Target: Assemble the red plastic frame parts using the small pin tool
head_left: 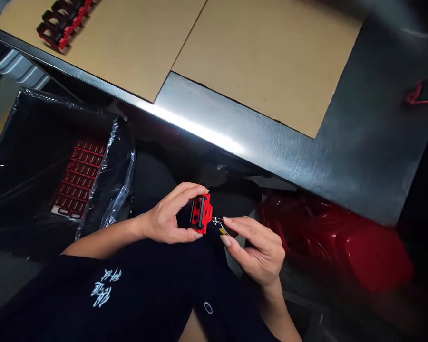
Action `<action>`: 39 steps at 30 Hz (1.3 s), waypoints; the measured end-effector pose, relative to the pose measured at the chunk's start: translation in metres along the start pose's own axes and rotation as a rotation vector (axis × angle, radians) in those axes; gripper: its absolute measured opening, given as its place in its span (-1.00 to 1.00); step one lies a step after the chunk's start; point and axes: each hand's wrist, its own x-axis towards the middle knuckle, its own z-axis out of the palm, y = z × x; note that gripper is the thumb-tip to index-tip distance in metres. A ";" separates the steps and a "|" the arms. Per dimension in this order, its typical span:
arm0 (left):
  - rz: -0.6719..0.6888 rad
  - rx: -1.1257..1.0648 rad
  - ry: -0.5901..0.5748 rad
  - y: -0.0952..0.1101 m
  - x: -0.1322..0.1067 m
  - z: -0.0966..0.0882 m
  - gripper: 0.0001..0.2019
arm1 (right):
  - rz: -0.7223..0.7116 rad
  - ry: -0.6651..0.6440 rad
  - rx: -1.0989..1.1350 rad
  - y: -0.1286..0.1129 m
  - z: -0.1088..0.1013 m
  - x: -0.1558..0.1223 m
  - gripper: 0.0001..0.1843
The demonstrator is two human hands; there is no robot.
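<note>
My left hand [169, 219] pinches a small red and black plastic part [200, 213] between thumb and fingers, above my lap and below the table edge. My right hand [258, 248] is just right of the part, its thumb and forefinger closed on a small metal piece [219, 223] that touches the part's right side. A bit of yellow shows at that fingertip. Both hands are over my black clothing [135, 285].
A steel table [360, 142] carries cardboard sheets [271, 57] and a row of finished red and black parts [62, 21] at its far left. A black-bagged bin [39, 156] on my left holds trays of red parts [79, 178]. A red plastic stool [342, 242] stands on my right.
</note>
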 end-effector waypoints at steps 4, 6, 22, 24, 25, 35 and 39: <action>0.002 -0.062 0.007 -0.003 0.002 0.004 -0.19 | 0.020 0.057 -0.040 0.000 0.003 -0.004 -0.50; 0.005 -0.078 0.009 -0.004 0.002 0.006 -0.20 | 0.019 0.075 -0.063 0.000 0.003 -0.002 -0.54; 0.042 -0.098 -0.045 -0.011 0.000 0.001 -0.12 | -0.214 -0.035 -0.192 -0.011 0.009 0.013 -0.89; 0.051 -0.093 -0.053 -0.012 0.001 0.001 -0.12 | -0.219 -0.027 -0.184 -0.011 0.010 0.013 -0.89; 0.060 -0.090 -0.059 -0.012 0.001 0.001 -0.12 | -0.221 -0.024 -0.183 -0.010 0.011 0.013 -0.89; 0.074 -0.089 -0.067 -0.013 0.001 0.000 -0.12 | -0.223 -0.022 -0.170 -0.008 0.015 0.012 -0.87; 0.070 -0.097 -0.061 -0.013 -0.001 0.000 -0.11 | -0.226 -0.036 -0.171 -0.008 0.015 0.013 -0.87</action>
